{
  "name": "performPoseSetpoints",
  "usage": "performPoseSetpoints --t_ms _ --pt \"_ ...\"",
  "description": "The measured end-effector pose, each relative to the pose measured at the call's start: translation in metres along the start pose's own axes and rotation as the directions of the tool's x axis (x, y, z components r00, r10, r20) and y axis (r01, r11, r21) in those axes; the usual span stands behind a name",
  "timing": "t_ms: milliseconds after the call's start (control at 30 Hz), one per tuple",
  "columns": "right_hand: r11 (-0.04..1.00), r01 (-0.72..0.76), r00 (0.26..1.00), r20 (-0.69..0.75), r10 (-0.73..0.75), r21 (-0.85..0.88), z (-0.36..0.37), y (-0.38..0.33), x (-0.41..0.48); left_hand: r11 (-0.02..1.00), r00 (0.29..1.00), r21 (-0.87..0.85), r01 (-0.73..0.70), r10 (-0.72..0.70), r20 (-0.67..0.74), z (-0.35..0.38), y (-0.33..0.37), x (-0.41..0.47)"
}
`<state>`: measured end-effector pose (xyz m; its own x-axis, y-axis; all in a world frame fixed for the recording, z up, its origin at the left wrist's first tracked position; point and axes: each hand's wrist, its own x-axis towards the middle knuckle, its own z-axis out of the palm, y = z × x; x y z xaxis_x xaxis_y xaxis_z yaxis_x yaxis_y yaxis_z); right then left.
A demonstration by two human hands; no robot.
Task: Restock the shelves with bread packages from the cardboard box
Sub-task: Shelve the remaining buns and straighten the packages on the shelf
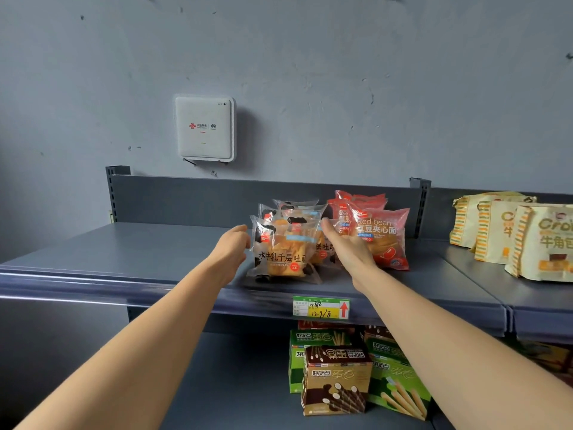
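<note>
Under the shelf's (pixel 124 259) front edge stand biscuit boxes (pixel 336 380) and a price tag (pixel 321 308). Near that edge, the front bread package (pixel 283 252) stands between 2 hands: the right hand (pixel 345 248) is flat and open against its right side, while the left hand (pixel 232 246) bends its fingers at the package's left edge, grip unclear. Red bean packs (pixel 383 237) stand just right, toward the back.

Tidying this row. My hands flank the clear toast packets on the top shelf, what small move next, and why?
Probably nudge the front clear plastic toast packet back against those behind it: it stands near the front lip of the grey metal shelf, with the left hand at its left edge and the open right hand by the red bread packets.
</note>
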<state>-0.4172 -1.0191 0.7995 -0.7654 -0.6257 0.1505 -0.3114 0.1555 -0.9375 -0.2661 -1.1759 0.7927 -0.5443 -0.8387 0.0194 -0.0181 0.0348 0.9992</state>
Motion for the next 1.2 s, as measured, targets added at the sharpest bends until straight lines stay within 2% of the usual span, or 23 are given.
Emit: performPoseSetpoints --t_ms 167,300,433,567,700,867,933,1200 --pt "0.999 0.045 0.972 0.232 -0.047 0.011 0.0 0.002 -0.003 0.982 0.999 -0.184 0.038 -0.04 -0.01 0.016 0.003 0.01" --pt "0.996 0.082 0.948 0.311 -0.07 -0.026 0.003 0.005 0.002 0.976 0.995 -0.204 0.076 -0.059 0.084 0.021 0.005 0.019" --pt "0.996 0.084 0.94 0.334 -0.075 -0.014 0.004 0.007 0.005 0.985 0.979 -0.137 0.1 -0.074 0.188 0.022 0.005 0.028" --pt "0.994 0.105 0.941 0.322 -0.103 0.012 0.017 0.006 0.007 0.98 0.985 -0.18 0.085 -0.055 0.166 0.024 0.005 0.026" --pt "0.996 0.083 0.945 0.315 -0.088 0.029 0.022 0.004 0.009 0.979 0.978 -0.192 0.071 -0.03 0.205 0.019 0.006 0.026" --pt "0.997 0.068 0.939 0.335 -0.078 0.042 0.022 0.003 0.01 0.999 0.932 -0.039 0.014 0.001 0.361 0.006 0.01 0.014" --pt "0.996 0.063 0.933 0.35 -0.078 0.056 0.023 0.002 0.009 0.999 0.911 -0.041 0.02 -0.002 0.413 0.01 0.011 0.011" --pt "0.996 0.061 0.931 0.356 -0.08 0.063 0.019 0.002 0.009 0.994 0.946 -0.084 -0.072 0.094 0.31 0.029 0.01 0.012"
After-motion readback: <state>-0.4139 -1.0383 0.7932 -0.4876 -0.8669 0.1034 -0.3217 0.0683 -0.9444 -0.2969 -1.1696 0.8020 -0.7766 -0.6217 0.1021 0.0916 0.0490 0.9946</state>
